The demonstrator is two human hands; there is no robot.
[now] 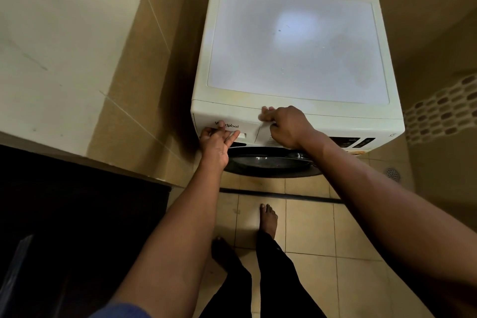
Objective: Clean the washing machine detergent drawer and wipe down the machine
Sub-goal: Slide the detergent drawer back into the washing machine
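A white front-loading washing machine (296, 41) stands against the tiled wall, seen from above. Its detergent drawer (249, 128) is at the front's top left, pushed in flush with the panel. My left hand (216, 141) touches the drawer front: the thumb lies on the brand logo and the fingers stretch along the lower part toward the handle recess (243, 135). My right hand (286, 126) rests on the machine's top front edge just right of the drawer, fingers bent, fingertips pressing on the edge. Neither hand holds a cloth.
The dark round door (271, 162) sits below the control panel (353, 142). A tiled wall stands close on the left, a dark cabinet (64, 214) at lower left. My bare feet (268, 219) stand on the tiled floor; a floor drain (392, 174) lies to the right.
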